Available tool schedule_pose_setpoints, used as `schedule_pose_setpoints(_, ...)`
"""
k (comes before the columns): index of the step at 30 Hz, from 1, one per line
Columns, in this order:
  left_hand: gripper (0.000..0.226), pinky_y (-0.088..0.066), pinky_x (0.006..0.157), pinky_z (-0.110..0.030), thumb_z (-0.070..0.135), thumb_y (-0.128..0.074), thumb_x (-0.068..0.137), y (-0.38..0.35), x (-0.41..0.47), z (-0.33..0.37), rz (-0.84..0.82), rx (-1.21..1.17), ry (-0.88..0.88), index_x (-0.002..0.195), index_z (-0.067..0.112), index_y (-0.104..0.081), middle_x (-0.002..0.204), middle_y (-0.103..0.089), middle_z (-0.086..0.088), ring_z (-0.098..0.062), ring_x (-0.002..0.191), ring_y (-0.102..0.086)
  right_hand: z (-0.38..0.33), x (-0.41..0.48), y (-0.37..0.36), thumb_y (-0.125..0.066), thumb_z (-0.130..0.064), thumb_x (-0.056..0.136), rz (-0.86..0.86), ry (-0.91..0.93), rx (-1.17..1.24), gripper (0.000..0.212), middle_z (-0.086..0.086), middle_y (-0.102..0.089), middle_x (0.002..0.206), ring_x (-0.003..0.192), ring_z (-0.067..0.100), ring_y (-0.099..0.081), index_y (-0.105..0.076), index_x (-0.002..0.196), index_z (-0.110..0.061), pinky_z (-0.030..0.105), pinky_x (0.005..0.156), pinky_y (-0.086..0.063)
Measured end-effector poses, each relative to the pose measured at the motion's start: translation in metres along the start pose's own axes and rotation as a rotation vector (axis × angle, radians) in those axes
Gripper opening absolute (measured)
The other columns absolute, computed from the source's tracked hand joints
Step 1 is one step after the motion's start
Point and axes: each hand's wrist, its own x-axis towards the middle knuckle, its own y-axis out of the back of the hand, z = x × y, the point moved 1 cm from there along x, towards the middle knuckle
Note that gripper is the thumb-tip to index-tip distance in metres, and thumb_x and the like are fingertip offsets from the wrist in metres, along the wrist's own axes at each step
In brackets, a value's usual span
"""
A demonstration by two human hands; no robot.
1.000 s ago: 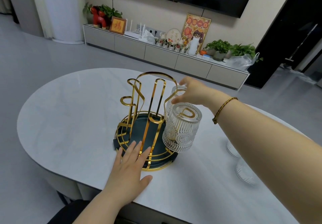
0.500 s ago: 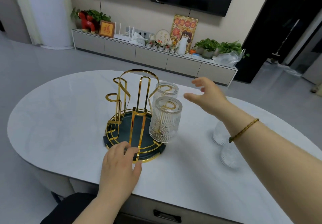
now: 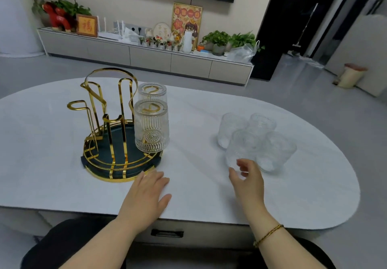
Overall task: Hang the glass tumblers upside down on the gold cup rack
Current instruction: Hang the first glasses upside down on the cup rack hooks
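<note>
The gold cup rack [image 3: 109, 101] stands on its round dark-green base at the table's left. Two ribbed glass tumblers hang upside down on its right pegs: a near tumbler [image 3: 151, 125] and a far tumbler [image 3: 152, 92] behind it. Several loose tumblers [image 3: 254, 141] stand clustered on the right of the table. My left hand [image 3: 146, 195] lies flat on the table, fingertips at the base's front rim. My right hand [image 3: 249, 183] is open, fingers spread just in front of the nearest loose tumbler [image 3: 240, 145]; whether it touches the glass I cannot tell.
The white oval table [image 3: 199, 195] ends close to my body, with a drawer handle [image 3: 167, 233] below its edge. Beyond the table is grey floor and a long low cabinet [image 3: 146, 55] carrying plants and ornaments.
My right hand let go of the far hung tumbler, swung right and came down toward the loose tumblers. My left hand slid off the base rim to the table in front. The view shifted right.
</note>
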Motion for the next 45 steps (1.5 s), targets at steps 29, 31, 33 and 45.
schedule_pose_setpoints(29,0.037,0.0,0.113,-0.025,0.034,-0.042,0.092,0.007,0.001,0.0,0.049,-0.114,0.009,0.128,0.027,-0.041,0.142,-0.037,0.008,-0.008,0.134,-0.025,0.012,0.019,-0.012,-0.076,-0.029,0.058,0.047,-0.099,0.092,0.073,-0.013,-0.051,0.098,0.088,0.012,-0.053,-0.035,0.117,-0.02,0.023,0.07,-0.04)
schedule_pose_setpoints(31,0.03,-0.02,0.108,-0.026,0.025,-0.051,0.09,0.019,-0.001,-0.002,0.149,-0.209,0.045,0.12,0.022,-0.052,0.133,-0.049,0.003,-0.013,0.128,-0.038,-0.005,0.021,-0.006,-0.076,-0.024,0.058,0.007,-0.042,0.146,0.065,-0.023,-0.047,0.092,0.082,-0.001,-0.049,-0.038,0.111,-0.024,0.014,0.063,-0.037)
schedule_pose_setpoints(33,0.021,-0.03,0.095,-0.026,0.014,-0.058,0.085,0.033,-0.004,-0.006,0.287,-0.287,0.114,0.106,0.016,-0.063,0.116,-0.063,-0.003,-0.019,0.113,-0.052,-0.024,0.026,0.0,-0.076,-0.019,0.06,-0.055,0.015,0.169,0.061,-0.023,-0.047,0.093,0.084,-0.004,-0.049,-0.038,0.107,-0.026,0.008,0.059,-0.038)
schedule_pose_setpoints(45,0.025,-0.042,0.093,-0.039,0.009,-0.058,0.084,0.056,-0.013,-0.051,0.451,-0.355,0.419,0.11,0.009,-0.06,0.122,-0.059,-0.012,-0.028,0.116,-0.049,-0.16,0.073,-0.008,-0.074,-0.029,0.065,-0.246,0.213,0.016,0.066,-0.006,-0.049,0.099,0.077,0.001,-0.048,-0.037,0.118,-0.016,0.007,0.052,-0.039)
